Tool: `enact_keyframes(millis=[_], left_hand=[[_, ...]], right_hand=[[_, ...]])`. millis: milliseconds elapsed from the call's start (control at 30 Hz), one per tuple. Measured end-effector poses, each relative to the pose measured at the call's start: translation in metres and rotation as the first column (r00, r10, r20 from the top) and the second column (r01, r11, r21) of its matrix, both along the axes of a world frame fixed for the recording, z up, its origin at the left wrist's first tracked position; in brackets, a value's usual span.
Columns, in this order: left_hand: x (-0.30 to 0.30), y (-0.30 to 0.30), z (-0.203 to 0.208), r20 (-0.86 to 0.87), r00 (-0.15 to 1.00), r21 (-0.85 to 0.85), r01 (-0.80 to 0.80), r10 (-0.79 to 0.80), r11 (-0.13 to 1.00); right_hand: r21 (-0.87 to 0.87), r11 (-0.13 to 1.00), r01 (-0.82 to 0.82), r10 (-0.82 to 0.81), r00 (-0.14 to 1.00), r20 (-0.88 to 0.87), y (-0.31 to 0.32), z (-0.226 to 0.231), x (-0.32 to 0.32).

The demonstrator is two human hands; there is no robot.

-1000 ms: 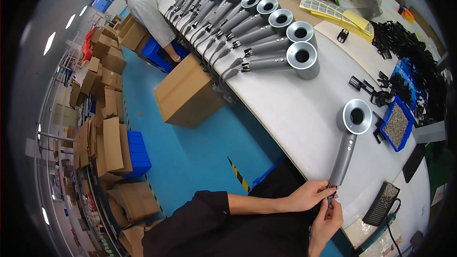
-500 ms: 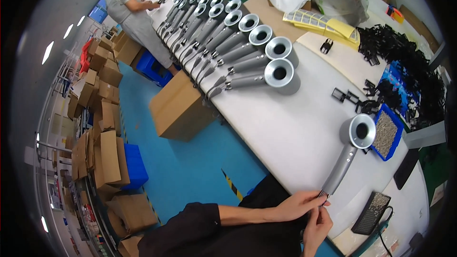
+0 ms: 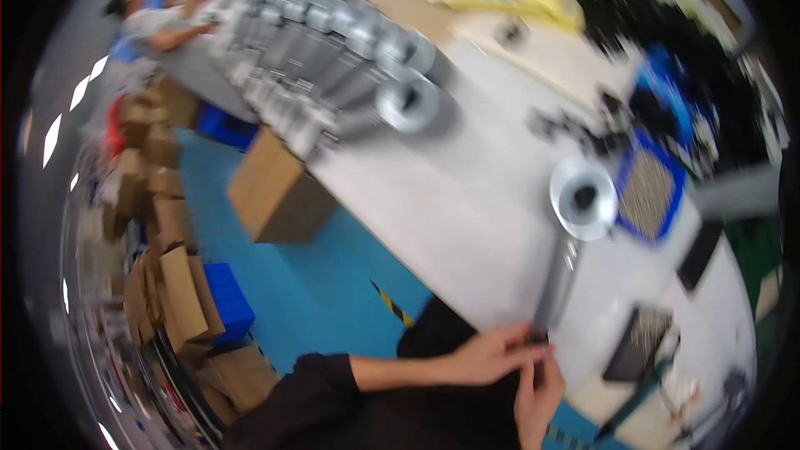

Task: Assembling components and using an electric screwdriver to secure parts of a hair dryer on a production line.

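Observation:
A silver-grey hair dryer lies on the white table with its round, funnel-like head away from me. Its handle points back toward my hands. At the handle's lower end, the fingers of my left hand are closed in a pinch. Right beside them my right hand is also closed, its fingertips meeting the left ones at that same end. What exactly lies between the fingertips is small and blurred. Further off to the left, several more hair dryers stand in a row, handles toward the table's edge.
Past the dryer's head sits a blue tray of small pale parts. A dark box of small parts and a teal-handled tool lie at right. Black plastic pieces pile up behind. A cardboard box stands left; a person works beyond.
The whole view has shifted and blurred, so the table and dryers sit further left and higher. My hands stay together at the handle's end.

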State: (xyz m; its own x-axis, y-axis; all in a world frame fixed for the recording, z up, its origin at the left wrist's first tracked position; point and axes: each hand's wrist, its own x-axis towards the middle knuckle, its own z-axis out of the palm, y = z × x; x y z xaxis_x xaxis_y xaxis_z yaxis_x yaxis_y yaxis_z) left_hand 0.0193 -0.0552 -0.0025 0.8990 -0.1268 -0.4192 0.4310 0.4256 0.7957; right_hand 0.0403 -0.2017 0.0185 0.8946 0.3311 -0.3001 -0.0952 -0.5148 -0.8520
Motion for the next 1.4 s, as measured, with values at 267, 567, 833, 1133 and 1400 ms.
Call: enact_keyframes(millis=[267, 567, 833, 1133, 1400], left_hand=[[0.002, -0.003, 0.004, -0.129, 0.985, -0.162, -0.131, 0.111, 0.978], [-0.01, 0.012, 0.009, -0.005, 1.0, -0.158, 0.001, -0.002, 0.987], [-0.02, 0.012, 0.003, 0.017, 1.0, -0.154, -0.006, 0.009, 0.988], [-0.009, 0.022, 0.006, 0.088, 0.996, -0.216, 0.035, -0.016, 0.976], [-0.017, 0.009, -0.003, 0.182, 0.982, -0.076, -0.037, 0.05, 0.996]], right_hand=[[0.076, 0.975, 0.207, -0.177, 0.94, -0.293, 0.005, 0.013, -0.01], [-0.01, 0.996, 0.094, -0.094, 0.988, -0.125, 0.007, 0.018, -0.022], [-0.014, 0.992, 0.127, -0.125, 0.989, 0.082, -0.003, 0.036, 0.021], [0.418, 0.897, 0.146, 0.143, 0.797, -0.586, 0.008, 0.019, 0.056], [0.195, 0.98, -0.036, 0.108, 0.921, -0.373, 0.004, 0.009, 0.051]])
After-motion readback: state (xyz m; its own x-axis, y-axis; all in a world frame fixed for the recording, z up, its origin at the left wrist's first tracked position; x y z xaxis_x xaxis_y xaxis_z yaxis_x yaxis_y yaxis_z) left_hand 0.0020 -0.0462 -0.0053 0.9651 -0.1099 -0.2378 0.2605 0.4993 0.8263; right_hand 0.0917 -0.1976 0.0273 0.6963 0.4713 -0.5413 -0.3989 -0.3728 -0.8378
